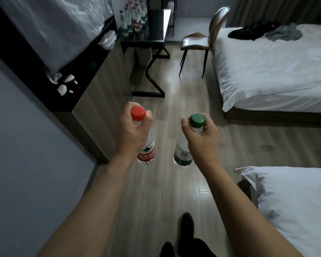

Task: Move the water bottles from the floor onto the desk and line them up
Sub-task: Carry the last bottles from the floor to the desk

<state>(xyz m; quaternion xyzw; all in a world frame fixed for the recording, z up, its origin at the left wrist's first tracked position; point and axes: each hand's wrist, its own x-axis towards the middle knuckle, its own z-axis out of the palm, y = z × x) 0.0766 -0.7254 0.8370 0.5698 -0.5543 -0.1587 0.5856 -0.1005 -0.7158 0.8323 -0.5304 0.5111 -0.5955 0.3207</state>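
Both bottles hang upright with their long axes near vertical, caps toward the camera and bases toward the wooden floor (167, 115), each tilted a little so the bases lean in toward each other. The left hand (132, 130) has its fingers curled round the neck of the red-capped water bottle (146, 151), just under the cap; the right hand (202, 134) grips the neck of the green-capped water bottle (182, 153) the same way. The two hands are held apart at about the same height, out in front of the person and above the floor. The red-capped bottle is clear plastic with a red and white label printed with Chinese characters; the other is clear with a green and white label. Ahead, against the left wall, stands a dark desk (156, 34) on a black frame, carrying a cluster of water bottles (135, 21) with red and green labels. A brown chair (202, 38) stands just right of the desk, a white bed (267, 67) beyond it, and a second white bed (295, 201) at the near right. A long cabinet (93, 101) runs along the left wall.
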